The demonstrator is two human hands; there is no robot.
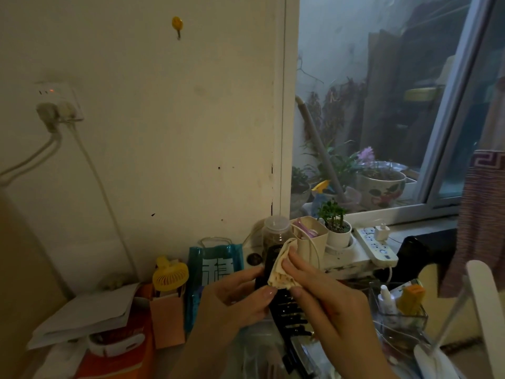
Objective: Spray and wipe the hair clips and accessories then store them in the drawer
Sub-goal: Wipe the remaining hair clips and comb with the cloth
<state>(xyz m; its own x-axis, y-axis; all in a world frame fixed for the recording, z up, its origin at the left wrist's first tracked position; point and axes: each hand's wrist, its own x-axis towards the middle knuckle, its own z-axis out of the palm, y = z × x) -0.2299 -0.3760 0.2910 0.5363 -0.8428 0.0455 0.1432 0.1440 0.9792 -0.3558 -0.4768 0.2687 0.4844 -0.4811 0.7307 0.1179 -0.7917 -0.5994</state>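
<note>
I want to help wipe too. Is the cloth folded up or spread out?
Folded up: the cloth is bunched, pinched by the right hand against the black hair clip.

Obstacles around your hands:
- Ahead: clear jar (pixel 276 233), beige cup (pixel 311 240) and potted plant (pixel 337 228), packed side by side against the sill.
- To your left: teal bag (pixel 216 262), yellow fan (pixel 170 273), orange boxes (pixel 166 318).
- To your right: clear organizer (pixel 399 310), white lamp arm (pixel 483 305).
- Free room: the air above these, along the bare wall (pixel 164 146).
</note>
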